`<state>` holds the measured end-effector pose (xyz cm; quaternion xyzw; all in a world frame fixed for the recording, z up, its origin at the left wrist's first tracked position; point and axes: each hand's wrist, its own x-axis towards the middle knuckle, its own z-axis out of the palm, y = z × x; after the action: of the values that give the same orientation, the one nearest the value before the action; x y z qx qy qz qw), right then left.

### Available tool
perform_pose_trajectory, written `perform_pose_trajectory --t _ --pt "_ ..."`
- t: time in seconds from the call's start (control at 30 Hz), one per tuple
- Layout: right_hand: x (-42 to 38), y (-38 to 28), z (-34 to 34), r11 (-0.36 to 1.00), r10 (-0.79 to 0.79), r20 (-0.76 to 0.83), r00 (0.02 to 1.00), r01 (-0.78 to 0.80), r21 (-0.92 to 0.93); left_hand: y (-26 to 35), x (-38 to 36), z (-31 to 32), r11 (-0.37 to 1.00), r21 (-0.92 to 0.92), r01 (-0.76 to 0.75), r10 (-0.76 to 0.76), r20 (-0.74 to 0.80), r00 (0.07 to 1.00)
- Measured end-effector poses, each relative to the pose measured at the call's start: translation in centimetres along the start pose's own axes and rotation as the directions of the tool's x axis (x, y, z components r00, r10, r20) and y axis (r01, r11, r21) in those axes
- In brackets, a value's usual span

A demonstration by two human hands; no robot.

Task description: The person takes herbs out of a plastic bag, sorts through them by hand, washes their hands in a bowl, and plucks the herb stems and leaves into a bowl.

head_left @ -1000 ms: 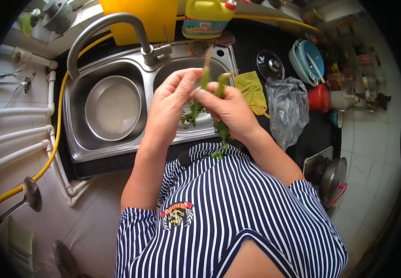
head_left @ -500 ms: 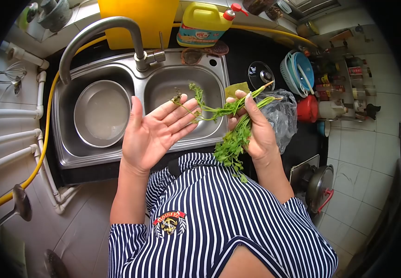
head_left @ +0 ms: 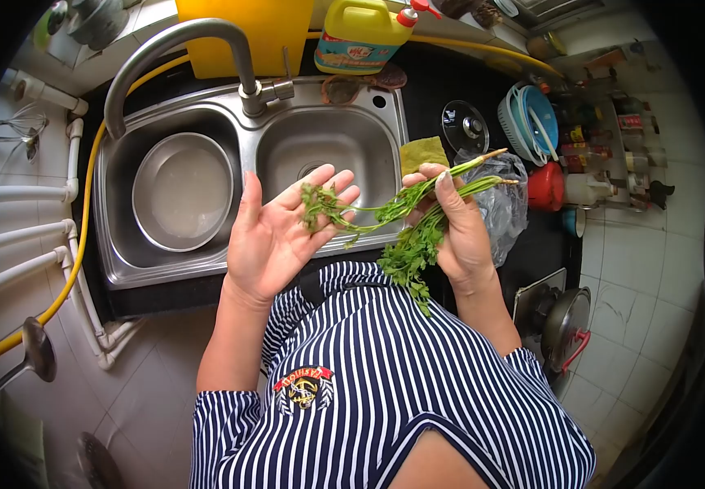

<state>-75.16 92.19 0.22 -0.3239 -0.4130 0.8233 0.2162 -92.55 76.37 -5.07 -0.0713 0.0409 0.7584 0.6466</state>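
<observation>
Head view. A double stainless-steel sink sits in a dark counter. The left basin holds a round, shallow metal bowl with a dull grey inside; whether it holds water cannot be told. The right basin shows bare brushed steel and a round drain. A curved metal faucet arches over the divider.

At the far edge of the counter stands a yellow plastic detergent bottle with a red pump cap, beside a flat yellow board. To the right lie a round glass lid, a folded yellow cloth, and a crumpled clear plastic bag; its contents cannot be made out. Farther right a blue ribbed basket holds stacked plates and a utensil, next to a red pot.

The right hand has its fingers closed around a bunch of leafy green herbs, pale stem ends pointing right over the bag, frilly leaves hanging toward the striped shirt. The bunch is held over the near rim of the right basin. The left hand is spread open, palm up, grasping nothing; one thin leafy sprig rests across its fingertips, its stem running back into the bunch.
</observation>
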Motion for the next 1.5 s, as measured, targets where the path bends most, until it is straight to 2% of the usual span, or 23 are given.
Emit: perform_pose_trajectory --t 0.2,0.3,0.33,0.37,0.4,0.43,0.5,0.53,0.57,0.63,0.67,0.7,0.8,0.9,1.03,1.13,1.27,1.5 --pt "-0.1 0.0 -0.4 0.999 0.019 -0.045 0.999 -0.018 0.036 0.0 -0.5 -0.1 1.000 -0.014 0.017 -0.017 0.015 1.000" --pt "-0.2 0.0 -0.3 0.998 0.020 -0.050 0.999 -0.017 0.058 -0.1 -0.6 -0.1 0.995 0.097 -0.021 0.020 0.014 1.000" --pt "-0.2 0.0 -0.3 0.997 0.019 -0.053 0.998 -0.015 0.070 -0.2 -0.6 0.1 0.888 0.434 -0.154 0.195 -0.051 0.979" --pt "-0.2 0.0 -0.3 0.997 0.020 -0.054 0.998 -0.016 0.071 -0.4 -0.6 0.2 0.654 0.722 -0.226 0.375 -0.050 0.926" --pt "-0.3 0.0 -0.3 0.999 0.012 -0.054 0.998 -0.009 0.051 -0.6 -0.3 -0.3 0.536 0.781 -0.320 0.553 -0.039 0.832" --pt "-0.4 -0.1 -0.2 1.000 0.003 -0.055 0.998 -0.002 0.031 -0.3 -0.6 -0.7 0.536 0.782 -0.318 0.552 -0.039 0.833" --pt "-0.6 -0.4 -0.2 0.999 0.015 -0.056 0.998 -0.013 0.037 0.8 -1.5 -1.2 0.128 0.945 -0.300 0.614 0.162 0.773" --pt "-0.7 -0.4 -0.2 0.999 0.029 -0.053 0.998 -0.027 0.042 0.8 -1.5 -0.7 0.053 0.945 -0.324 0.636 0.218 0.740" --pt "-0.8 -0.4 -0.2 0.999 0.030 -0.057 0.998 -0.028 0.043 1.1 -1.6 -0.3 0.056 0.945 -0.322 0.634 0.215 0.743" --pt "-0.8 -0.3 -0.1 0.998 0.041 -0.054 0.998 -0.039 0.045 1.9 -2.0 0.2 -0.122 0.941 -0.315 0.457 0.335 0.824" --pt "-0.7 -0.3 0.0 0.998 0.043 -0.054 0.998 -0.040 0.047 2.1 -2.1 0.4 -0.141 0.941 -0.308 0.421 0.339 0.841" --pt "-0.7 -0.2 0.0 0.997 0.052 -0.058 0.997 -0.049 0.060 2.1 -2.1 0.5 -0.142 0.942 -0.305 0.421 0.337 0.842" --pt "-0.6 -0.1 -0.1 0.995 0.072 -0.057 0.996 -0.068 0.076 2.4 -1.8 0.5 -0.342 0.882 -0.325 0.279 0.425 0.861" --pt "-0.5 -0.2 -0.3 0.993 0.090 -0.045 0.995 -0.087 0.076 2.2 -1.5 0.4 -0.310 0.870 -0.384 0.217 0.458 0.862" --pt "-0.4 -0.4 -0.1 0.989 0.124 -0.051 0.991 -0.119 0.091 2.3 -1.6 1.2 -0.240 0.901 -0.361 0.109 0.394 0.913" --pt "-0.3 -0.2 0.0 0.986 0.136 -0.065 0.988 -0.129 0.104 2.2 -1.4 1.0 -0.236 0.897 -0.373 0.056 0.396 0.917" --pt "-0.1 -0.1 0.1 0.986 0.148 -0.112 0.983 -0.138 0.096 2.2 -1.4 0.8 -0.195 0.909 -0.369 0.042 0.384 0.922" --pt "0.3 0.2 -0.2 0.981 0.174 -0.151 0.973 -0.159 0.107 2.0 -1.6 0.5 -0.253 0.906 -0.338 0.046 0.360 0.932"
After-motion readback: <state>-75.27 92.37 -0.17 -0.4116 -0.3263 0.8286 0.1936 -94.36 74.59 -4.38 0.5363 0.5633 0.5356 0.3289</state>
